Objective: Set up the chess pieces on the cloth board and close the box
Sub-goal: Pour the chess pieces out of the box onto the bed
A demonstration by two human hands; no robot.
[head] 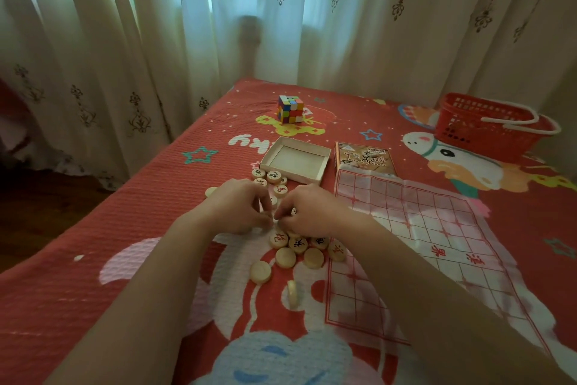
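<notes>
Head camera: the open box (324,163), a shallow cardboard tray with nothing in it, lies on a red patterned bedspread (131,228) and serves as the marker for everything else. Just right of the box lies its printed lid (365,159), face up. Nearer the camera than the box and to its right, the cloth board (421,244) is spread flat, creased, with a red grid and red characters. No piece stands within the grid.

The chess pieces (297,244), round wooden discs, lie in a loose pile in front of the box, on the camera side. A few sit right against the box's near left corner, characters up. More lie closer to the camera, some face up and some blank side up. One disc (336,250) rests at the board's left edge, and another (292,292) stands on its rim, nearest the camera.

Both hands are down in the middle of this pile, in front of the box. The left hand (240,206) and the right hand (309,213) have their fingers curled, fingertips nearly meeting among the discs. Whether either one pinches a piece I cannot tell, as the fingers hide it.

Beyond the box stands a coloured puzzle cube (290,109). Far right of the box sits a red plastic basket (487,128) with white handles. Patterned curtains (281,10) hang behind the bed.
</notes>
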